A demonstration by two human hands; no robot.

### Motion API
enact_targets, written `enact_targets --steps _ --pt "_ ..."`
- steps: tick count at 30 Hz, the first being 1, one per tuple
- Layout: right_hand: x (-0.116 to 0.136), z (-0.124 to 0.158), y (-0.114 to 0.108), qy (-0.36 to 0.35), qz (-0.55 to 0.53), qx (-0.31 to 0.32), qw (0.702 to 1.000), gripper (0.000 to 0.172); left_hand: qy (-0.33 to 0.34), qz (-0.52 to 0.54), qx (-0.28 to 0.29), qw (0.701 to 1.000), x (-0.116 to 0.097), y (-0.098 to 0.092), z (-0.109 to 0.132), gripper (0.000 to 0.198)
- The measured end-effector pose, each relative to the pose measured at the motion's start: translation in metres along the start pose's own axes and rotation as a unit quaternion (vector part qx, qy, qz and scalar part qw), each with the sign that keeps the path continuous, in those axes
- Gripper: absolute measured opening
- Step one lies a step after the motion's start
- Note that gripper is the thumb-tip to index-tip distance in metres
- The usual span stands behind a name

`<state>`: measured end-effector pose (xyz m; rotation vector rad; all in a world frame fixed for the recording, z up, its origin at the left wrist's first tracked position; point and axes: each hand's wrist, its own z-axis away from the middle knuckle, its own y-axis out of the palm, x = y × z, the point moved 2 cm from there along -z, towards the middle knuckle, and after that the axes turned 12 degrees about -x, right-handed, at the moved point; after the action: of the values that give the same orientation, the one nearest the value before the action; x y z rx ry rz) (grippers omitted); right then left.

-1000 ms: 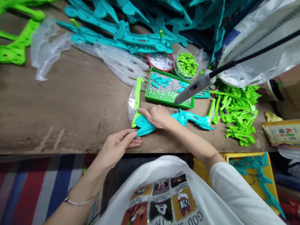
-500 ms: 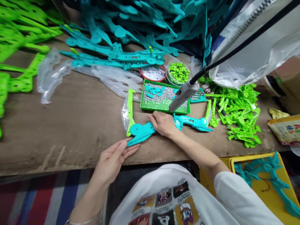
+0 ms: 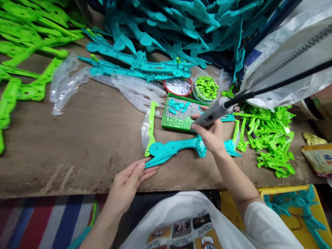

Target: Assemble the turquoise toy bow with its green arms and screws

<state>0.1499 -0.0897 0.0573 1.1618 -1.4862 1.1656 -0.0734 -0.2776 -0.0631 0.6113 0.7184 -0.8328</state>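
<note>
My left hand [image 3: 135, 174] pinches the pointed left end of a long teal plastic part [image 3: 176, 147] lying near the table's front edge. A green arm with a clear blade [image 3: 149, 129] is joined at its left end, and another green piece [image 3: 236, 131] is at its right end. My right hand [image 3: 211, 133] is raised over the teal part, its fingers around the lower end of a grey electric screwdriver [image 3: 214, 112] hanging on a black cable. Behind it sits a green tray [image 3: 178, 123] of small screws and teal bits.
Piles of teal parts [image 3: 166, 27] stand at the back, green parts [image 3: 28, 38] at the left and more [image 3: 276, 138] at the right. A red basket [image 3: 178, 94], a tub of green pieces [image 3: 206, 87] and a yellow bin [image 3: 317, 200] are also in view.
My right hand has left the teal part's middle and moved up and right to the screwdriver. My left hand keeps its pinch on the left end. The whole view has shifted slightly.
</note>
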Motion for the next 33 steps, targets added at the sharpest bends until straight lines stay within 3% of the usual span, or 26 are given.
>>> enact_targets --steps 2,5,8,12,22,27,30,33 --pt "0.009 -0.007 0.007 -0.025 -0.027 0.017 0.999 0.033 0.008 -0.02 -0.009 1.0 0.0 0.002 0.002 0.056" --pt "0.01 -0.016 0.022 -0.061 -0.06 -0.028 0.996 0.026 0.014 -0.039 -0.017 0.999 -0.001 0.004 0.004 0.059" --pt "-0.008 -0.024 0.039 -0.061 -0.076 -0.061 0.993 0.03 0.014 -0.045 -0.019 0.999 -0.001 0.004 0.005 0.06" --pt "-0.034 -0.029 0.053 -0.066 -0.086 -0.062 0.992 0.034 0.011 -0.049 -0.014 0.999 0.0 0.003 0.006 0.058" --pt "-0.044 -0.031 0.058 -0.055 -0.025 -0.05 0.997 0.036 0.013 -0.035 -0.006 0.999 -0.002 0.007 0.008 0.057" --pt "-0.046 -0.034 0.062 -0.06 -0.067 -0.023 0.996 0.033 0.02 -0.044 -0.004 0.999 -0.001 0.006 0.008 0.057" --pt "-0.038 -0.034 0.06 -0.066 -0.072 -0.024 0.995 0.036 0.025 -0.03 0.0 0.999 0.0 0.008 0.008 0.058" --pt "-0.015 -0.023 0.055 -0.084 -0.07 -0.042 0.993 0.038 0.023 -0.009 0.009 1.0 0.001 0.011 0.008 0.06"
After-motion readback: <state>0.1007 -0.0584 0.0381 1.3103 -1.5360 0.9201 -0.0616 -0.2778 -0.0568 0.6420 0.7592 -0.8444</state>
